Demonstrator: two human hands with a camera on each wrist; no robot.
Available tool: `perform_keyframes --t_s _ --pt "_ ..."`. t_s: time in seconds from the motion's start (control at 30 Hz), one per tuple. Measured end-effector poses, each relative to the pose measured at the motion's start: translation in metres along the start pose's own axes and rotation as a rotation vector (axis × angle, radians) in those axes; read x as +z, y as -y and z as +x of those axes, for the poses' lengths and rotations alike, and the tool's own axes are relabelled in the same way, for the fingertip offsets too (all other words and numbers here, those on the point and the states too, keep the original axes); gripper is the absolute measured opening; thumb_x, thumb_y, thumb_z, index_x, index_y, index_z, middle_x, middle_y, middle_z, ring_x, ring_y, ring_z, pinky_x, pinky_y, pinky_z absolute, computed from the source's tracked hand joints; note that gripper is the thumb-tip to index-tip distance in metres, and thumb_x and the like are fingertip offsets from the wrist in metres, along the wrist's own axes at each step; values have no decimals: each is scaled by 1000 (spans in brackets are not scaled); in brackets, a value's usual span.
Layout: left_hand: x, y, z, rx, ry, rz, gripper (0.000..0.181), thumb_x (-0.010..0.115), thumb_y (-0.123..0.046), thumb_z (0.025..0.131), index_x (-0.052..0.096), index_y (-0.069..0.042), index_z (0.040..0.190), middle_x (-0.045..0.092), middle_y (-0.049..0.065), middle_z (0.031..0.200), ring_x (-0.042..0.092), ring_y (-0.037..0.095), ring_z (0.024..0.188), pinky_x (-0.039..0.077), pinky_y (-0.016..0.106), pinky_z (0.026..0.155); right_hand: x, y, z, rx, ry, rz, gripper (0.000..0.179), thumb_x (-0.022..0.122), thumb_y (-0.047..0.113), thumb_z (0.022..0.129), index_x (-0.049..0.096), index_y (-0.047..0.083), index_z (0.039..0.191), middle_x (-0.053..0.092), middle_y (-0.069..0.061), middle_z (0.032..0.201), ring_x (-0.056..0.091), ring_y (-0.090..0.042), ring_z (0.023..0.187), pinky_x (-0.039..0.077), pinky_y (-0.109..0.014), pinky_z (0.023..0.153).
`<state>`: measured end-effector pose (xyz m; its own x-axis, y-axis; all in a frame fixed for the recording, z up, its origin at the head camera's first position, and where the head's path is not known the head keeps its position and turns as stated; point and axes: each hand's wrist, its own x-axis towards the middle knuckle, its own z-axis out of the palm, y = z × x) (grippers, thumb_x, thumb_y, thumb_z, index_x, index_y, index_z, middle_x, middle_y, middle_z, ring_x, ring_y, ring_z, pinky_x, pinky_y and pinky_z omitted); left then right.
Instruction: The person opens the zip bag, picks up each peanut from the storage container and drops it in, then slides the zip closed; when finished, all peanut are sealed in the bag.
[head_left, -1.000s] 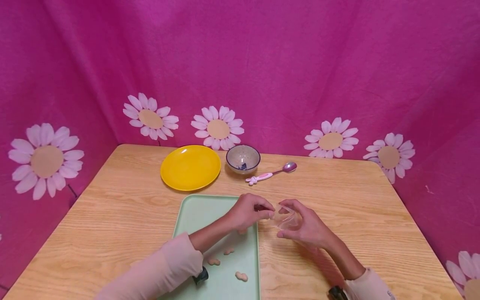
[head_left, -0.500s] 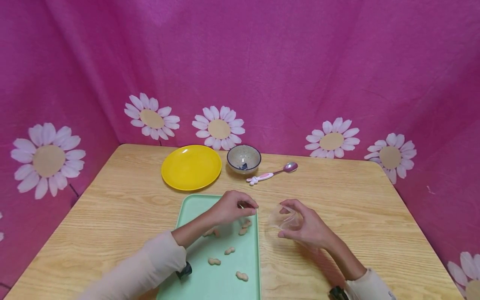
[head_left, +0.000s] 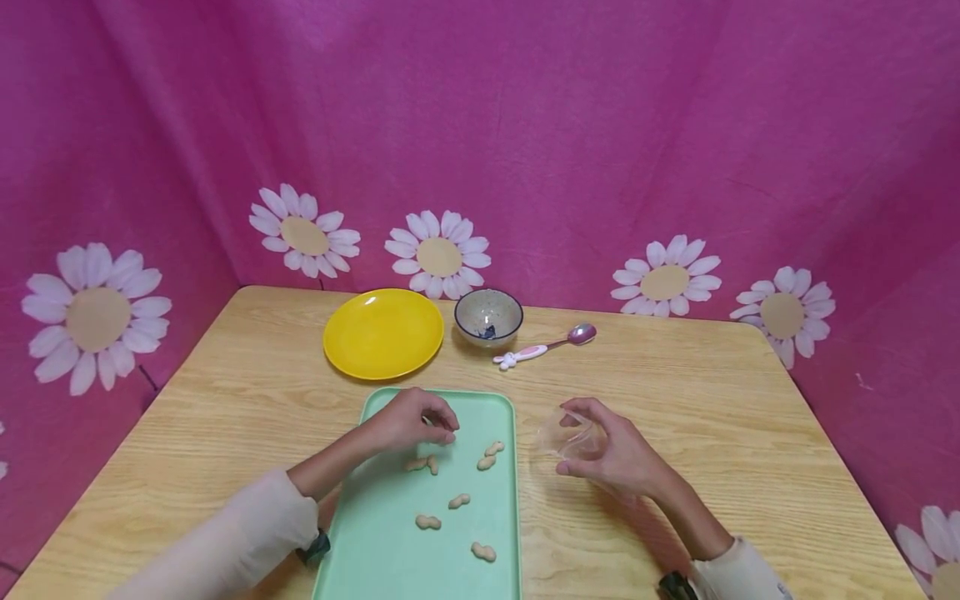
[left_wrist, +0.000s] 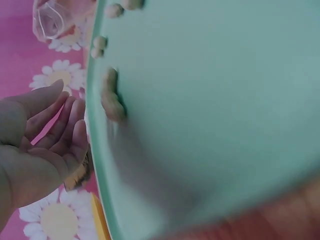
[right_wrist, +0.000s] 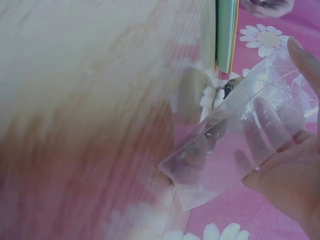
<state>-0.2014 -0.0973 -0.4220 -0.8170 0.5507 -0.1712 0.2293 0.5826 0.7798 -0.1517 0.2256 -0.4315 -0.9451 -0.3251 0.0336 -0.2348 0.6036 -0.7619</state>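
Note:
Above the upper left of a green tray (head_left: 397, 554), my left hand (head_left: 411, 418) hovers with its fingers loosely bent. The left wrist view shows nothing between its thumb and fingers. Several unshelled peanuts (head_left: 428, 522) lie scattered on the tray, and a couple are just below this hand, including a peanut (left_wrist: 113, 97) in the left wrist view. My right hand (head_left: 618, 454) holds a clear plastic bag (right_wrist: 225, 135) over the wood to the right of the tray, thumb and fingers spread around its upper part. Blurred brownish shapes show in or behind the bag's lower end.
Behind the tray stand a yellow plate (head_left: 383, 335) and a small dark-rimmed bowl (head_left: 487, 319) with a dark mark inside. A spoon (head_left: 546, 347) with a pink rabbit handle lies beside the bowl. A pink flowered curtain (head_left: 525, 150) surrounds the wooden table (head_left: 697, 400).
My left hand has moved left, away from the bag's mouth and back over the tray, uncovering more peanuts. The right hand and the bag have stayed in place.

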Motion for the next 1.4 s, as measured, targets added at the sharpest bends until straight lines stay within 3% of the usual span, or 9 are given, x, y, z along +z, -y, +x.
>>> perform_keyframes --t_s 0.27,0.47,0.77,0.9,1.1,1.3,1.4 --pt "-6 13 -12 31 35 5 9 75 -8 79 72 -7 87 69 0 78 57 11 71 49 22 66 0 1 0 -7 -2 -9 70 85 26 69 50 16 129 63 -1 113 55 -25 111 45 -39 85" --pt "-1 15 -14 -4 76 20 11 80 -9 74 71 -10 82 63 -2 70 53 13 65 47 22 59 0 2 0 1 5 2 68 85 27 70 50 18 128 63 -2 113 55 -25 110 47 -37 83" --pt "2 15 -13 22 113 32 8 77 -8 77 72 -11 82 62 -2 70 51 13 64 46 21 58 -1 2 -1 6 18 22 68 84 26 71 49 18 128 62 -5 115 54 -27 111 50 -29 77" --pt "0 12 -11 15 108 40 6 75 -9 78 72 -12 82 63 -3 72 52 14 68 46 21 61 -1 2 -2 9 23 39 68 84 25 71 49 17 129 61 -7 116 54 -28 110 52 -26 73" --pt "-3 4 -5 27 36 55 5 76 -11 78 72 -13 82 66 -5 74 54 14 72 47 23 70 -1 1 -1 10 25 25 69 84 26 71 49 17 129 61 -7 116 55 -27 108 52 -26 73" --pt "-2 -10 5 0 17 29 7 75 -12 80 73 -13 87 67 -6 79 57 14 77 49 26 77 0 1 -1 16 27 36 70 84 26 71 48 15 130 61 -8 116 55 -28 108 53 -25 73" --pt "2 -19 10 17 14 13 9 74 -12 81 73 -12 89 68 -5 81 59 14 79 50 26 76 0 1 -1 18 28 40 70 84 25 71 48 15 130 61 -8 116 55 -28 108 53 -26 73"
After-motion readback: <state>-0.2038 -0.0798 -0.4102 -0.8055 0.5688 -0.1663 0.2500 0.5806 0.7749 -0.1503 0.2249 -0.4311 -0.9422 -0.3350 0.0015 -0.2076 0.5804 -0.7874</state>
